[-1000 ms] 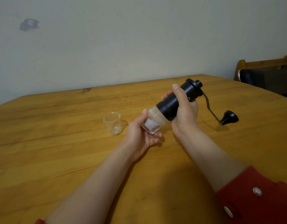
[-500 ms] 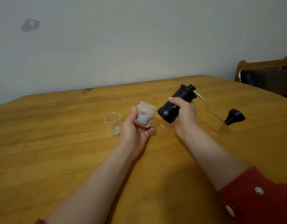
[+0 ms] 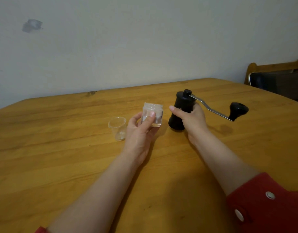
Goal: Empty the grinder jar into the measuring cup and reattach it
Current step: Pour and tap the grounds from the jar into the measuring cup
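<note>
My left hand (image 3: 141, 130) grips the clear grinder jar (image 3: 154, 111) upright, thumb across its front; something white lies inside it. The jar is detached from the black grinder body (image 3: 180, 110), which my right hand (image 3: 192, 120) holds nearly upright with its base at the wooden table (image 3: 61, 157). The grinder's metal crank with a black knob (image 3: 238, 111) sticks out to the right. A small clear measuring cup (image 3: 118, 128) stands on the table just left of my left hand, with a little white material at its bottom.
A wooden chair with a dark back (image 3: 277, 81) stands at the table's far right corner. A pale wall (image 3: 145, 39) runs behind the table's far edge.
The jar came off the grinder body and my left hand turned it upright. My right hand swung the body from tilted to nearly upright and lowered it to the table.
</note>
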